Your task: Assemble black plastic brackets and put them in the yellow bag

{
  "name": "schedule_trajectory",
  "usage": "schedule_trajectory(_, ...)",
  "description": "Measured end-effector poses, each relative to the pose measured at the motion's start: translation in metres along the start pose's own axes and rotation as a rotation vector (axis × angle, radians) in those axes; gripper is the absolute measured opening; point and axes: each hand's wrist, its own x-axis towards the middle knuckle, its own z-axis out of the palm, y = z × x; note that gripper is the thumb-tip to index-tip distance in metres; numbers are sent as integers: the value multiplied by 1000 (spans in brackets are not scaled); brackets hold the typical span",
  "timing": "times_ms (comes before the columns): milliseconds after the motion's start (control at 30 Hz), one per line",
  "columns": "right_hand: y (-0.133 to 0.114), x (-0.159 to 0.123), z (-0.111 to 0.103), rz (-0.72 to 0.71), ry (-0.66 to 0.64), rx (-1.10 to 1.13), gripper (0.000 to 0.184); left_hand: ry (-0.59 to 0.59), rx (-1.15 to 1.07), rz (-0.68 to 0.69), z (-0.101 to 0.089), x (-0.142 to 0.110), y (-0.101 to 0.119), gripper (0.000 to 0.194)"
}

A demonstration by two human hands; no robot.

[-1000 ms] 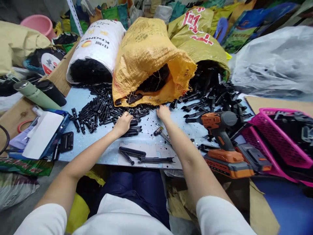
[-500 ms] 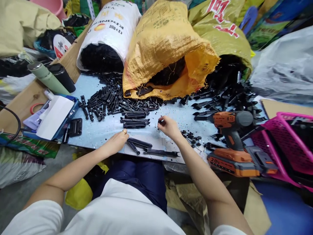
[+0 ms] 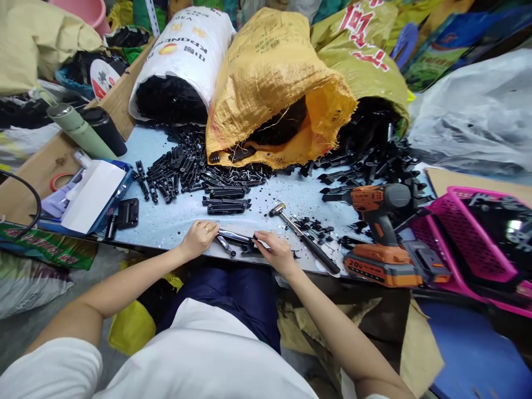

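A long, shiny black bar (image 3: 235, 237) lies near the table's front edge, with a thinner black arm (image 3: 226, 246) angled off its left end. My left hand (image 3: 200, 238), a ring on one finger, is closed on the bar's left end. At the other end, my right hand (image 3: 275, 250) pinches a small black piece (image 3: 255, 238) against the bar; the fingers partly hide it. Beneath the right hand, a flat black bar is mostly covered. A hammer (image 3: 305, 238) with a black handle rests to the right. Several similar black bars (image 3: 228, 206) are stacked just beyond my hands.
A cordless drill (image 3: 380, 238) stands at right beside a pink basket (image 3: 474, 233). Small black parts (image 3: 318, 230) lie near the hammer. Open sacks of black parts, including an orange one (image 3: 274, 72), line the back. A blue tray (image 3: 112, 205) and bottles (image 3: 85, 130) are at left.
My right hand has come down and left from the open tabletop to the bar's right end. The hammer, hidden before, now shows. My left hand has shifted slightly; the view has moved a little.
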Motion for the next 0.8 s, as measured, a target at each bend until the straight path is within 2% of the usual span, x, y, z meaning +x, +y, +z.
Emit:
schedule_trajectory(167,4,-6,-3,-80,-37,-143,21,-29,22,-56,0,4,14,30)
schedule_trajectory(300,9,-16,-1,-169,-146,-112,25,-191,-83,77,9,24,35,46)
schedule_trajectory(433,11,-27,-2,-110,-239,-151,40,-337,-141,137,16,41,46,68)
schedule_trajectory(600,25,-30,-14,-78,-426,-355,47,-414,-99,139,19,48,47,61)
schedule_trajectory(700,32,-24,-24,-45,-392,-515,48,-415,-45,87,18,52,44,54)
schedule_trajectory(800,17,-9,-39,-110,-377,-453,53,-377,-76,-3,4,52,43,56)
